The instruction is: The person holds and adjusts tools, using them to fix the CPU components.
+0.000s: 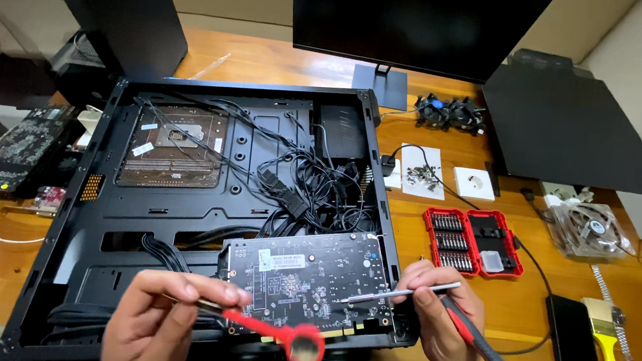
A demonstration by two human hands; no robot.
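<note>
Graphics card (304, 277) is seated low in the open black PC case (99, 206), circuit side up, beside a cable tangle (312, 191). Right hand (433, 317) is clenched around a red-and-black screwdriver (471, 332), whose shaft is laid across the card's right edge. Left hand (167, 315) is closed on a red-handled brush (282, 338), held just over the card's near edge.

Risks, as judged:
- Solder joints could be scratched if the metal tip is slid across the bare board.
- The card could be flexed if pressed while unsupported.
- Loose cables could be snagged by either tool.
- Screws (423, 178) on the counter (513, 301) could be knocked off.
</note>
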